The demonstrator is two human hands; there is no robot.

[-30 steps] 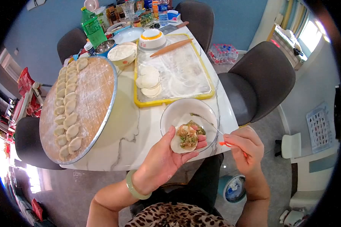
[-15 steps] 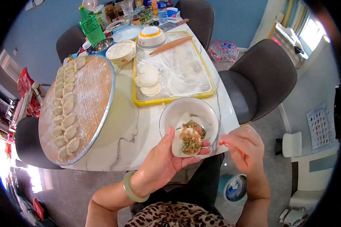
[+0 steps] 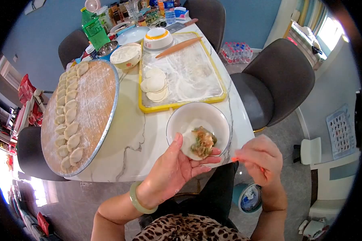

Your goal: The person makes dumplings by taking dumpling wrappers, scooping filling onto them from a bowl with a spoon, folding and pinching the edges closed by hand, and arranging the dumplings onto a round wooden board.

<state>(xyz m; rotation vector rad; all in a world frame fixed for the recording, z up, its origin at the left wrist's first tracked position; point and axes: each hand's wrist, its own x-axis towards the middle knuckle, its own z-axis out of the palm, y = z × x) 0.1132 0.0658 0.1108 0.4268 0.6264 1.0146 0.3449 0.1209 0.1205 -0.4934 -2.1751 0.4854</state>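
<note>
My left hand (image 3: 175, 164), palm up with a pale green bangle at the wrist, holds a round dumpling wrapper (image 3: 186, 149) over the near rim of a white bowl (image 3: 177, 116). Minced filling (image 3: 201, 149) with green bits lies on the wrapper; behind it, more filling in the bowl partly merges with it from this angle. Just right of the bowl, my right hand (image 3: 261, 156) is closed round a thin red-orange utensil (image 3: 235, 159). Its full shape is hidden by the fingers and slightly blurred.
A floured yellow-rimmed board (image 3: 189, 84) carries stacked wrappers (image 3: 155, 84), a rolling pin (image 3: 179, 47) and an upturned bowl (image 3: 158, 39). Rows of dumplings (image 3: 71, 129) sit on a round tray (image 3: 94, 96) at left. A flour bowl (image 3: 126, 56) and green bottle (image 3: 94, 30) stand behind.
The view has shifted slightly. My left hand and the filled wrapper stay close to the bowl's near rim. My right hand remains at the right with the red-orange utensil, its fingers now more blurred.
</note>
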